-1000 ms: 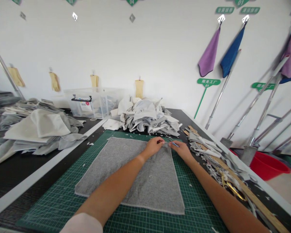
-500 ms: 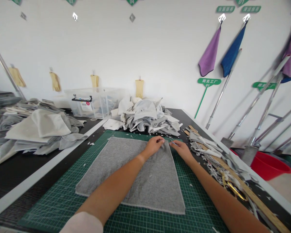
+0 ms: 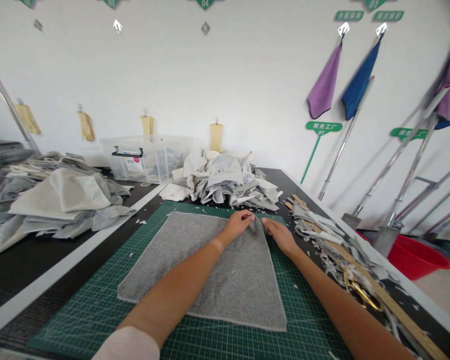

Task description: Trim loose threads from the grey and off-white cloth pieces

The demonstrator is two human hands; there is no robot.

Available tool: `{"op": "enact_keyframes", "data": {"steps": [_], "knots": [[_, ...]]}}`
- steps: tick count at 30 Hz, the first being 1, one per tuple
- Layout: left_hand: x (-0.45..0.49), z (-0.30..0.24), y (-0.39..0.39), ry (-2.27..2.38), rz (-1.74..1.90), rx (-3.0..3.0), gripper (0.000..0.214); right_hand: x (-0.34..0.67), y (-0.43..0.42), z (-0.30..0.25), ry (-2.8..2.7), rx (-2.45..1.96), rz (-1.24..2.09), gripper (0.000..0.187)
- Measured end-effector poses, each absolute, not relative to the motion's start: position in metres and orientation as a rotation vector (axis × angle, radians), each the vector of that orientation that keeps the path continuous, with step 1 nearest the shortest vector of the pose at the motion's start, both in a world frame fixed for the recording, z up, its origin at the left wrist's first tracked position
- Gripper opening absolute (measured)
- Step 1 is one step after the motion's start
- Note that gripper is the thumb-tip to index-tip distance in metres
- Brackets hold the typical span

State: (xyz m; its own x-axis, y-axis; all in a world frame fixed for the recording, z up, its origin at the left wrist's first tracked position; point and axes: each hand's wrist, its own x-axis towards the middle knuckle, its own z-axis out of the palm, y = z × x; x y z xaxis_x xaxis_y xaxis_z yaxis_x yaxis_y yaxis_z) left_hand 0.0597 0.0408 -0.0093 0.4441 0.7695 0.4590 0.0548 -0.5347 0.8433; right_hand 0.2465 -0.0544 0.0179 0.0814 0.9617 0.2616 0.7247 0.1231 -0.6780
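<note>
A grey cloth [image 3: 217, 270] with a pale edge lies spread on the green cutting mat [image 3: 97, 305]. At its far right corner my left hand [image 3: 240, 221] pinches the fabric, which is slightly raised and puckered there. My right hand [image 3: 280, 234] is just right of that corner, its thumb and fingertips pressed together close to the cloth's edge. Whatever lies between those right fingertips is too small to make out. Both forearms reach across the mat, and the left one covers part of the cloth.
A heap of pale cloths [image 3: 225, 175] stands behind the mat, another pile [image 3: 60, 195] at left. A clear plastic box [image 3: 150, 160] sits at the back. On the right lie fabric scraps [image 3: 318, 222], gold-handled scissors [image 3: 363, 295] and a wooden strip [image 3: 390, 300]. A red basin [image 3: 416, 255] stands beyond the table.
My right hand has shifted slightly left, toward the cloth's corner, and a small bluish glint at its fingertips no longer shows. My left hand stays on the corner.
</note>
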Motion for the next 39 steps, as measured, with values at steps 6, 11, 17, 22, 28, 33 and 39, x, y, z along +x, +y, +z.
{"op": "enact_keyframes", "data": {"steps": [6,11,17,22,28,33,39], "knots": [[0.0594,-0.0096,0.0398,0.729,1.125,1.917,0.029,0.2441,-0.0557,0.0193,-1.74,-1.658,0.368,0.053],[0.0597,-0.0108,0.0396,0.745,1.136,1.91,0.028,0.2409,-0.0572,0.019,-1.785,-1.663,0.286,0.053],[0.0605,-0.0106,0.0398,0.812,1.131,1.89,0.03,0.2365,-0.0615,0.0199,-1.805,-1.692,0.195,0.051],[0.06,-0.0096,0.0386,0.827,1.142,1.885,0.029,0.2365,-0.0626,0.0213,-1.77,-1.705,0.136,0.049],[0.0591,-0.0071,0.037,0.76,1.124,1.88,0.029,0.2373,-0.0599,0.0177,-1.845,-1.744,0.115,0.049],[0.0573,-0.006,0.0359,0.768,1.115,1.895,0.028,0.2374,-0.0601,0.0159,-1.884,-1.757,0.091,0.049],[0.0593,-0.0105,0.0394,0.852,1.144,1.927,0.028,0.2362,-0.0638,0.0201,-1.863,-1.73,0.083,0.051]]}}
